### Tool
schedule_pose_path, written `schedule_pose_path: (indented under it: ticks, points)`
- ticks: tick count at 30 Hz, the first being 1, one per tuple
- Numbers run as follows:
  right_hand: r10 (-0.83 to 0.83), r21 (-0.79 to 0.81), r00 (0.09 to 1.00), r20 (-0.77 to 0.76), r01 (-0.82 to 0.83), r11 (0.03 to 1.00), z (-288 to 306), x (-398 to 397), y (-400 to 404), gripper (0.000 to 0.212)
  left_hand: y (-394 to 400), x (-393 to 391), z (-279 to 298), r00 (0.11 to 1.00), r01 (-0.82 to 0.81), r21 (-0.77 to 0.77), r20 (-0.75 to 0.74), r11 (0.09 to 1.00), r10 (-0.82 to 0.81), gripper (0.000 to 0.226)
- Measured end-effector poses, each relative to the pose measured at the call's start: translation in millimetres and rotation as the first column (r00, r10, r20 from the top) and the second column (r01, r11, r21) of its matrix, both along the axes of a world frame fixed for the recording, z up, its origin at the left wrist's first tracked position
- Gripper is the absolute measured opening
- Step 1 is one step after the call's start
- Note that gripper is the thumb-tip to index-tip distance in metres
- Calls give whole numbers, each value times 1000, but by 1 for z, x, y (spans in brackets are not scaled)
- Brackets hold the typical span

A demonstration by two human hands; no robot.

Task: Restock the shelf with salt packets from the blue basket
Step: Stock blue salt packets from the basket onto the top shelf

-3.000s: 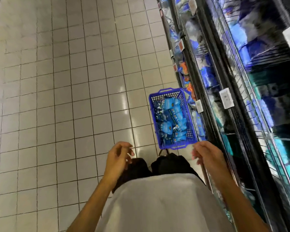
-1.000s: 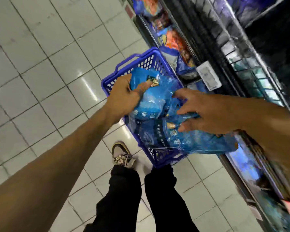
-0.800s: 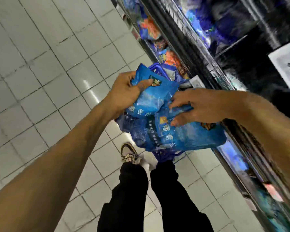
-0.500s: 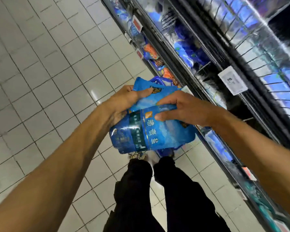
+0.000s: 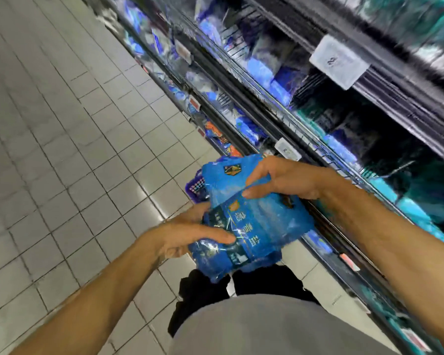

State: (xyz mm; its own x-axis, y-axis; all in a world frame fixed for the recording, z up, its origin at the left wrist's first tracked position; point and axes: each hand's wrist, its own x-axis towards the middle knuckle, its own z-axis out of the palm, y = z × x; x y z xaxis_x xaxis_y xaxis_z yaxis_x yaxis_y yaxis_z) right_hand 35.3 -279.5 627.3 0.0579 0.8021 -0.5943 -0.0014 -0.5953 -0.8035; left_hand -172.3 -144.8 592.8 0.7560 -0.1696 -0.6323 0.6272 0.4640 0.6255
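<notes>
Blue salt packets (image 5: 251, 221), loosely stacked, are resting between both gripping hands, left (image 5: 187, 237) and right (image 5: 287, 179), and risking slipping before reaching the shelf (image 5: 287, 108).

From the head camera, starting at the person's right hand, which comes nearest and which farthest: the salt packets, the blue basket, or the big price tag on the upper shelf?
1. Salt packets: in the grip of the right hand, the left hand holding their lower end.
2. Blue basket: on the floor, peeking out left of the packets.
3. Big price tag: up on the shelf edge, far upper right.
</notes>
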Motion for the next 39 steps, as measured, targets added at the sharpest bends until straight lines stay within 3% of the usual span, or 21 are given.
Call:
schedule_pose_path:
  ticks: [2,3,5,8,11,13,16,20,25,27,30,31,32,34,35,37,39]
  points:
    - [-180,-66,977,-112,174,983,6,4,-26,45,-19,-2,6,998,-60,35,-18,998,61,53]
    - [-322,-119,931,-172,305,945,7,8,-42,54,-26,-1,8,996,-86,27,-16,996,87,57]
    - [-566,-143,779,-270,549,823,3,6,-77,50,-38,3,13,993,-121,-1,-3,993,121,57]
    - [-707,-23,626,-328,743,669,-2,-15,-119,21,-45,6,20,973,-228,-31,-42,973,227,65]
    - [-817,59,470,-334,876,479,-5,-36,-151,33,-51,8,27,969,-247,-88,-35,965,245,64]
    - [-878,57,293,-380,954,294,-8,-54,-170,35,-58,10,27,962,-273,-127,-62,953,267,57]
    - [-878,-13,24,-477,999,34,-14,-93,-194,57,-69,18,24,972,-232,-198,-83,952,220,67]
    - [-721,-126,-328,-610,939,-321,-20,-160,-214,58,-78,33,19,999,-33,-161,-47,986,26,53]
    - [-440,-302,-611,-658,750,-589,-25,-241,-225,48,-107,50,10,959,271,-28,-75,962,-273,79]
    - [-343,-332,-657,-672,681,-653,-24,-270,-232,35,-131,52,13,923,384,9,-46,923,-383,80]
    - [-281,-251,-578,-766,672,-697,-1,-311,-253,25,-180,48,19,851,523,39,14,851,-524,76]
    - [-251,-204,-526,-812,660,-723,11,-322,-260,24,-197,46,20,823,566,46,34,823,-567,79]
    - [-328,-62,-467,-821,645,-762,19,-331,-265,37,-212,43,22,801,595,53,46,802,-597,82]
    - [-206,37,-309,-928,474,-880,22,-360,-294,42,-250,32,26,740,667,57,66,743,-669,85]
    - [-170,21,-322,-931,420,-907,14,-375,-306,45,-271,24,26,710,697,64,74,714,-700,85]
    - [-126,-147,-550,-825,426,-893,-6,-403,-332,68,-307,10,27,663,736,99,91,669,-743,78]
    - [-34,-208,-556,-830,366,-907,-9,-444,-360,75,-348,-10,27,615,768,143,107,625,-781,63]
